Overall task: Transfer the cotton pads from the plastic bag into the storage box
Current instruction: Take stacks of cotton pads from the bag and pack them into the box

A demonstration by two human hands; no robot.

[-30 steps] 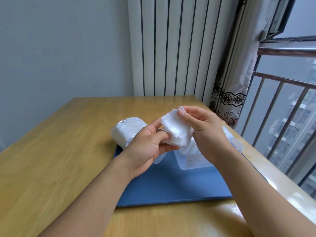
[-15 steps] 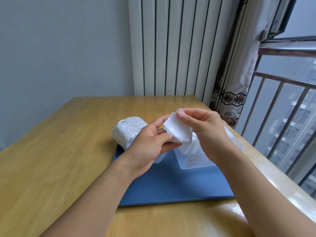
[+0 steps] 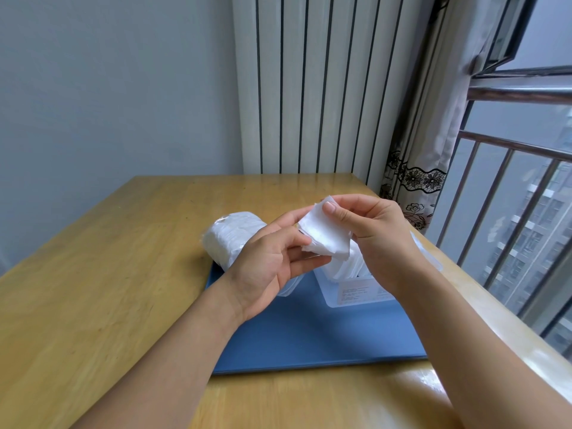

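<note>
At the centre of the frame, you held a small stack of thin white square cotton pads [image 3: 326, 235] between both hands, lifted above the table. Your right hand [image 3: 376, 239] pinched the stack's upper corner, thumb on the near face and fingers curled behind it. Your left hand [image 3: 270, 263] gripped the lower left edge, thumb on top and fingers curled beneath. Just below the stack, right of centre, stood the clear rectangular plastic storage box [image 3: 360, 294] with a printed label on its front, and more white pads showed inside it; your right wrist hid much of its right side. Left of centre lay the clear plastic bag [image 3: 230, 236], rounded and still packed with white pads, partly behind your left hand. Box and bag both rested on a flat blue mat [image 3: 309, 342] on the light wooden table [image 3: 108, 274]. A white ribbed radiator [image 3: 325, 85] filled the upper middle of the frame, and a barred window [image 3: 520, 212] the right. The pads looked very light, soft and floppy, so a loose stack would likely fan out or shed single sheets. Pinching across the full thickness near opposite edges, as you did here, seemed the safest hold, with light pressure since the pads compress easily.
</note>
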